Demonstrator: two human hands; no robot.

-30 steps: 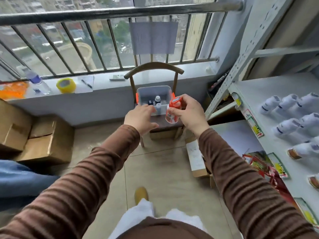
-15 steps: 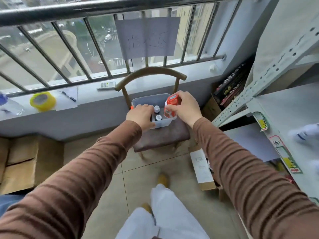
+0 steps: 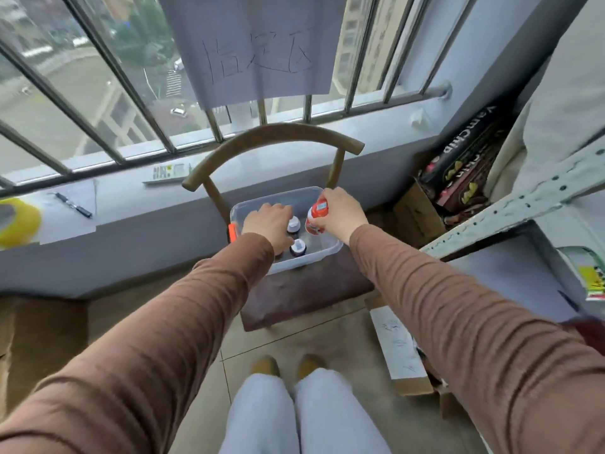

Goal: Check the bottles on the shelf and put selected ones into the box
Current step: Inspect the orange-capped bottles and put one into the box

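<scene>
A clear plastic box (image 3: 319, 255) with an orange latch sits on the seat of a wooden chair (image 3: 304, 290) under the window. My right hand (image 3: 340, 213) grips an orange and white bottle (image 3: 316, 217) upright, inside the box at its right side. Two white-capped bottles (image 3: 296, 247) stand in the box beside it. My left hand (image 3: 268, 222) reaches into the box over its left half, fingers bent downward; what they touch is hidden.
A grey metal shelf (image 3: 523, 204) stands at the right, with boxes of snack packs (image 3: 465, 172) behind it. Cardboard boxes (image 3: 399, 355) lie on the floor by the chair. The window sill holds a remote (image 3: 167, 173), a pen (image 3: 73, 206) and yellow tape (image 3: 16, 221).
I have stepped closer to the chair. My right hand has lowered the orange bottle into the box, and my left hand has gone in over the box's left half.
</scene>
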